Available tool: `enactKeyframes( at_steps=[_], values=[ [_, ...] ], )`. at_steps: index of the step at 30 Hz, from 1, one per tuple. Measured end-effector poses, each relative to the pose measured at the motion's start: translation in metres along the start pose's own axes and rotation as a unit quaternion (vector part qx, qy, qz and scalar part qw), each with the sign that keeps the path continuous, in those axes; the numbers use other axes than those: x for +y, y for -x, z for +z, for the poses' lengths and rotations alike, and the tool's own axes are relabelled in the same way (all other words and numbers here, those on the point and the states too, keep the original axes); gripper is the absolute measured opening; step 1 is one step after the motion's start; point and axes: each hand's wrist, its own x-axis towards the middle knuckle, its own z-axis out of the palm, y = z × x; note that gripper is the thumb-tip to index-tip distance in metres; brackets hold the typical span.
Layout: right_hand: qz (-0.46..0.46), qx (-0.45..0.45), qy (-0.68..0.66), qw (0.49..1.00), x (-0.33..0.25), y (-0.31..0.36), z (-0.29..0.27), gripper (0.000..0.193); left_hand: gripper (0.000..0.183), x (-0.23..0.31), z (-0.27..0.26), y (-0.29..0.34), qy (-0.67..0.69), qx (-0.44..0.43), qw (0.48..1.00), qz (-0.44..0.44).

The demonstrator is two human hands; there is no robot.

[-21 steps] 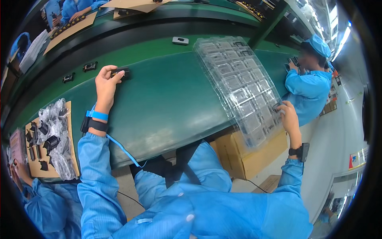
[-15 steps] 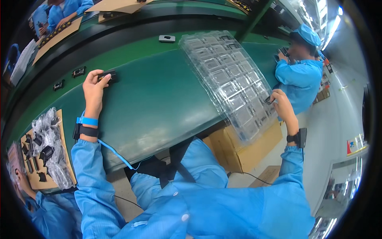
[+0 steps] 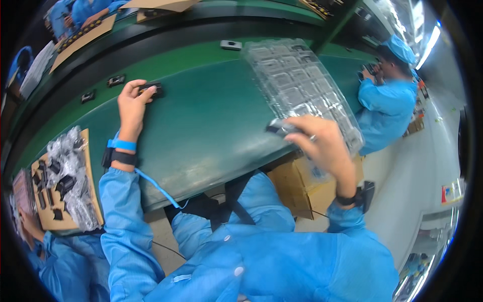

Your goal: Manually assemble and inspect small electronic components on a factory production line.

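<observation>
Right hand (image 3: 322,146): near edge of the green belt (image 3: 211,126), fingers pinching a small dark part (image 3: 278,127) just off the clear tray (image 3: 297,85).
Left hand (image 3: 132,105): farther up the belt, fingertips on another dark part (image 3: 152,89), lying crosswise.
Tray: long axis runs toward the far edge.

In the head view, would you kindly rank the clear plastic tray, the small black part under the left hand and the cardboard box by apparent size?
1. clear plastic tray
2. cardboard box, partly hidden, so unsure
3. small black part at the left hand
</observation>
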Motion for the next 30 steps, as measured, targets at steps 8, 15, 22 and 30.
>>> enactKeyframes(
  at_steps=[8,15,22,30],
  values=[
    [-0.050,-0.003,-0.252,0.967,-0.039,-0.131,0.136,0.021,0.027,0.003,0.014,-0.001,0.058,-0.016,0.998,0.004],
    [-0.002,-0.023,-0.402,0.915,0.008,-0.230,0.228,0.024,0.029,0.008,0.013,-0.006,0.087,-0.007,0.996,-0.037],
    [-0.025,0.034,-0.373,0.927,0.002,-0.232,0.256,0.024,0.021,0.007,0.006,-0.004,0.074,-0.029,0.997,-0.017],
    [0.008,0.084,-0.450,0.889,0.000,-0.230,0.262,0.025,0.024,0.004,0.001,-0.002,0.038,-0.028,0.999,-0.024]
  ],
)
